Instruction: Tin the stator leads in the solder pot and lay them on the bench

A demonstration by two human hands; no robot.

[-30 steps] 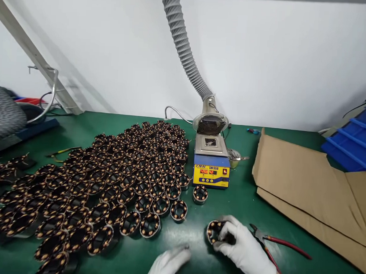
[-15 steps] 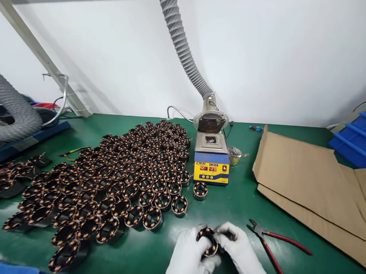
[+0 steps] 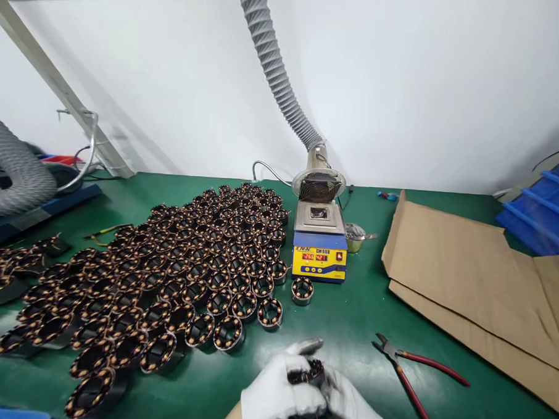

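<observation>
A motor stator (image 3: 305, 374), a dark ring with copper windings, is held up between both hands near the front edge of the bench. My left hand (image 3: 281, 389), in a white glove, is closed around its left side, with a darkened fingertip raised above it. On its right side the fingers of my right hand (image 3: 348, 401), also gloved, press against it; they are partly smeared by motion. Thin wire ends poke out below the stator. Another stator (image 3: 302, 291) stands alone in front of the solder pot (image 3: 319, 260), which has a yellow front and lit red digits.
Many stators (image 3: 203, 268) cover the left of the green bench (image 3: 349, 317). Red-handled cutting pliers (image 3: 416, 370) lie open at right, near flattened cardboard (image 3: 457, 260). A small bowl (image 3: 355, 237) sits beside the pot, under a fume hose (image 3: 281, 67). Blue crates (image 3: 543, 208) stand far right.
The stator has turned from facing up to tilted on edge between my hands. Both hands have shifted slightly left, and my left fingertip has lifted. The view has moved a little.
</observation>
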